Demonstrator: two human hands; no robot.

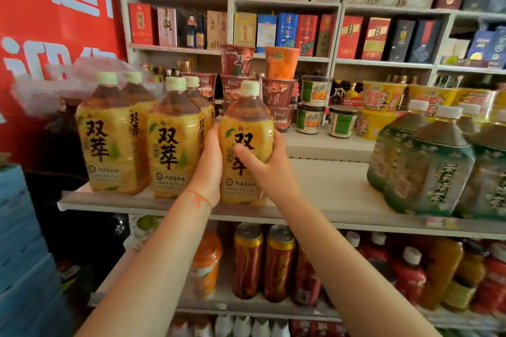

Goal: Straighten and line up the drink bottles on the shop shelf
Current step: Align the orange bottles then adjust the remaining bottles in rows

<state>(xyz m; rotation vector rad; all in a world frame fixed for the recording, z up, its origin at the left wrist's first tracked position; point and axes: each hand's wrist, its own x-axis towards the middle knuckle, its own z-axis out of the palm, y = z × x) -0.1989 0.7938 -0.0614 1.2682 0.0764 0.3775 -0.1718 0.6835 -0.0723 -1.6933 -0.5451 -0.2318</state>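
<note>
Hands (210, 167) gripping rounded plastic bottle (246, 131), glossy label

Pale shop shelf (323, 186), yellow tea bottles (175, 142) left, green tea bottles (430, 167) right

On the shelf (315, 194), one tea bottle (246, 142) stands between both hands, more tea bottles (142, 131) to its left, other bottles (427, 161) well right, cup noodles (312, 107) behind.
</note>
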